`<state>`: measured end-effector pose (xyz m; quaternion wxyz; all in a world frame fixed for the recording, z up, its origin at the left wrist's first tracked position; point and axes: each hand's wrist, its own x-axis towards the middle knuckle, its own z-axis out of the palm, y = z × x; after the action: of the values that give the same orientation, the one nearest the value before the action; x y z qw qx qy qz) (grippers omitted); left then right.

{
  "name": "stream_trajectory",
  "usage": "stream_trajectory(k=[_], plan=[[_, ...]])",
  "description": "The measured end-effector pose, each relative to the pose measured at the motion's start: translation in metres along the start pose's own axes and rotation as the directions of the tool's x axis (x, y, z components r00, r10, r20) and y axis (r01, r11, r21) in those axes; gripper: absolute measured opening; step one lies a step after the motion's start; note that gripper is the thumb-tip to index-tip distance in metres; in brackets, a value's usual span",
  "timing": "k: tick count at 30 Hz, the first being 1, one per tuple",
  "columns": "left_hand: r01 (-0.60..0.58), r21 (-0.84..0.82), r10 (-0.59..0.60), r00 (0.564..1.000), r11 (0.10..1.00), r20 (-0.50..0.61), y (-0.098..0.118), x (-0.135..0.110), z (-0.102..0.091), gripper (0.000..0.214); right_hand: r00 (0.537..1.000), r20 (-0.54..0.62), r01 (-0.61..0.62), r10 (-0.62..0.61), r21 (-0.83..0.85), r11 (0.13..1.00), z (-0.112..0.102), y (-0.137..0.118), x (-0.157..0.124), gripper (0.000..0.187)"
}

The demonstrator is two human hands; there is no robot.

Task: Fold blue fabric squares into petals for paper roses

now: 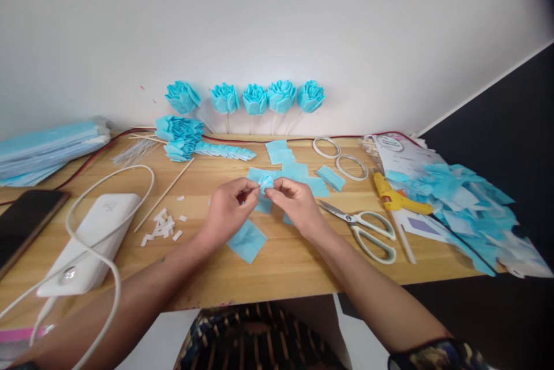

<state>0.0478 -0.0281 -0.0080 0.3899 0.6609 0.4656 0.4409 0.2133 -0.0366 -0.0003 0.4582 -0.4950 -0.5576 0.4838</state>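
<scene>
Between my two hands is a small piece of gathered blue fabric (265, 181), pinched by the fingertips from both sides. My left hand (231, 208) is closed on its left edge, and my right hand (298, 202) is closed on its right edge. Beneath and just beyond the hands, cut blue squares (295, 171) lie spread on the wooden table (194, 277). One blue square (247, 241) rests below the hands. A folded blue strip (331, 178) lies beyond my right hand. Scissors (359, 225) with pale handles lie to the right of my right hand.
Blue fabric flowers (254, 98) on sticks lean against the wall. More flowers (179, 133) lie at the back left. Two tape rolls (351, 167), a yellow glue gun (398, 197) and blue scraps (459, 202) are at right. A cabled power bank (93, 243) and phone (30, 225) are at left.
</scene>
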Motion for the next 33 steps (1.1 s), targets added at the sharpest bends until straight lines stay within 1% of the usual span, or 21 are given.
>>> stream_trajectory(k=[8,11,17,20,23,28,33], plan=[[0.021,-0.043,-0.018,0.998,0.999,0.057,0.0013,-0.0007,-0.0023,0.019,0.999,-0.012,-0.041,0.043,0.08,0.996,0.0001,-0.0016,0.0008,0.022],[0.005,-0.034,-0.004,0.999,0.999,0.041,0.0018,-0.0013,-0.003,0.019,0.997,-0.028,-0.061,0.066,0.132,0.989,-0.0003,-0.0006,0.0026,0.023],[-0.133,0.135,0.139,0.99,0.982,-0.033,0.0014,-0.0004,-0.0046,0.014,0.997,-0.012,-0.079,0.083,0.175,0.981,-0.0009,0.0,0.0041,0.025],[-0.198,0.209,0.209,0.978,0.958,-0.029,0.0007,-0.0002,-0.0052,0.012,0.996,-0.005,-0.083,0.086,0.178,0.98,-0.0009,0.0001,0.004,0.025],[-0.235,0.247,0.245,0.969,0.94,-0.01,-0.0001,-0.0003,-0.0054,0.014,0.996,0.006,-0.089,0.089,0.172,0.981,-0.0009,0.0007,0.0041,0.023],[-0.246,0.231,0.255,0.967,0.941,-0.008,-0.0014,-0.0008,-0.0055,0.014,0.996,0.027,-0.094,0.09,0.161,0.983,-0.0016,0.002,0.0042,0.022],[-0.19,0.199,0.195,0.981,0.961,-0.005,-0.0013,-0.0011,-0.0043,0.014,0.995,0.02,-0.1,0.098,0.162,0.982,-0.0011,-0.0002,0.0038,0.021]])
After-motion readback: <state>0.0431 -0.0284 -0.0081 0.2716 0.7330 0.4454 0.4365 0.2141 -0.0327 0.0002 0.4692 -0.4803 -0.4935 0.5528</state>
